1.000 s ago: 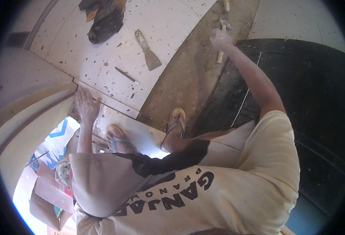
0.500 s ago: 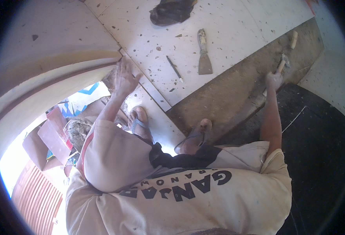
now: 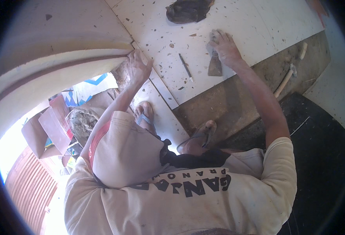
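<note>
My right hand (image 3: 228,50) is over the handle of a putty knife (image 3: 215,67) on the white, debris-strewn panel, its fingers curled round the handle. The knife's flat, wide blade points back toward me. My left hand (image 3: 139,69) holds nothing; its fingers are apart, close to the end of a curved pale edge and a narrow strip (image 3: 163,89). Between the hands lies a dark pen-like stick (image 3: 186,67). A hammer (image 3: 285,80) with a pale wooden handle rests on the brown board at the right.
A crumpled black bag (image 3: 189,11) lies at the far side of the panel. A short pale piece (image 3: 303,51) is on the brown board (image 3: 235,102). A black sheet (image 3: 321,156) covers the right. Open cardboard boxes (image 3: 49,127) stand at the left. My sandalled feet are below.
My right hand has let go of the hammer and moved left onto the putty knife. My left hand's fingers have bent slightly, near the same place. The view has shifted a little.
</note>
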Demonstrator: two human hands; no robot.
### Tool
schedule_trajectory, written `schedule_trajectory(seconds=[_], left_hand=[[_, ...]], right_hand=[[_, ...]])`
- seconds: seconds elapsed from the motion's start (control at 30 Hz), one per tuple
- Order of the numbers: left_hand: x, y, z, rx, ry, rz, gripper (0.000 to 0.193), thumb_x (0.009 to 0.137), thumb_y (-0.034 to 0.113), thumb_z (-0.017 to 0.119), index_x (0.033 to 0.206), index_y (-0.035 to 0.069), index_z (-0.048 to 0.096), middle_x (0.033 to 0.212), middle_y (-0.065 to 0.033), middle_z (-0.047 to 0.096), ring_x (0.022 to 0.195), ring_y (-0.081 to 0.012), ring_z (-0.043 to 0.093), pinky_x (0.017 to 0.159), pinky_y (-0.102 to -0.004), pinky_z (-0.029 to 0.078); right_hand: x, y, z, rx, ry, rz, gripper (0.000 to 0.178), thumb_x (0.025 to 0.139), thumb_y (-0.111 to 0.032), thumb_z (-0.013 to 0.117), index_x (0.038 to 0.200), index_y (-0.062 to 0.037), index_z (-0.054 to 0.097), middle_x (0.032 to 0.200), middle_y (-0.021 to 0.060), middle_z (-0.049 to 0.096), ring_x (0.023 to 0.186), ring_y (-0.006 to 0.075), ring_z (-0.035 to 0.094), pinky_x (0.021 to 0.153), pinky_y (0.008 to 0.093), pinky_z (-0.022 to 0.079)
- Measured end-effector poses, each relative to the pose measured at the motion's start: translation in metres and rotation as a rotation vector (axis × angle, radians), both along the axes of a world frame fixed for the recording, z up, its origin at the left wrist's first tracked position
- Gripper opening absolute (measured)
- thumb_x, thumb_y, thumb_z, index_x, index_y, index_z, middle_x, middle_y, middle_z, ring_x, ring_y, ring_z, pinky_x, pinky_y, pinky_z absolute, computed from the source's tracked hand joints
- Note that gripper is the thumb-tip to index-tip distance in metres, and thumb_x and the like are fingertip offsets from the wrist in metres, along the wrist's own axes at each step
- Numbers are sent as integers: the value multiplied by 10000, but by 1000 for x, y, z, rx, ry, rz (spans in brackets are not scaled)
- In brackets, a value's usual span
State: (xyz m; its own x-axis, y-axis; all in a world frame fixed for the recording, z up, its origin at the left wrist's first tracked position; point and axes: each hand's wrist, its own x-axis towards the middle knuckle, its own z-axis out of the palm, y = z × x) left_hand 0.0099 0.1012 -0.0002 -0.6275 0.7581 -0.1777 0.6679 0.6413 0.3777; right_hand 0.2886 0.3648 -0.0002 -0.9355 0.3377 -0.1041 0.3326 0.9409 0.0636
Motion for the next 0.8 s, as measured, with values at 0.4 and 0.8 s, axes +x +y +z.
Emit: schedule_trajectory(seconds=[0.4,0.8], left_hand=[[-10,-27,-3,129,-116,137,682,820,364,766,1303,-59,537,1308,-286,521,1235,-423,514,1048,-483,423],[-4,-11,9,114,-348,238,784,800,347,760,1364,-110,465,1339,-301,486,1263,-420,487,1073,-472,409]], right_hand=[[30,-205,4,-1431,112,-779,344,854,-347,695,978,-30,644,830,169,670,831,262,683,787,399,528],[1,-277,-2,-1793,203,-1269,132,894,-155,706,939,-47,646,762,1,609,632,80,555,559,236,447]])
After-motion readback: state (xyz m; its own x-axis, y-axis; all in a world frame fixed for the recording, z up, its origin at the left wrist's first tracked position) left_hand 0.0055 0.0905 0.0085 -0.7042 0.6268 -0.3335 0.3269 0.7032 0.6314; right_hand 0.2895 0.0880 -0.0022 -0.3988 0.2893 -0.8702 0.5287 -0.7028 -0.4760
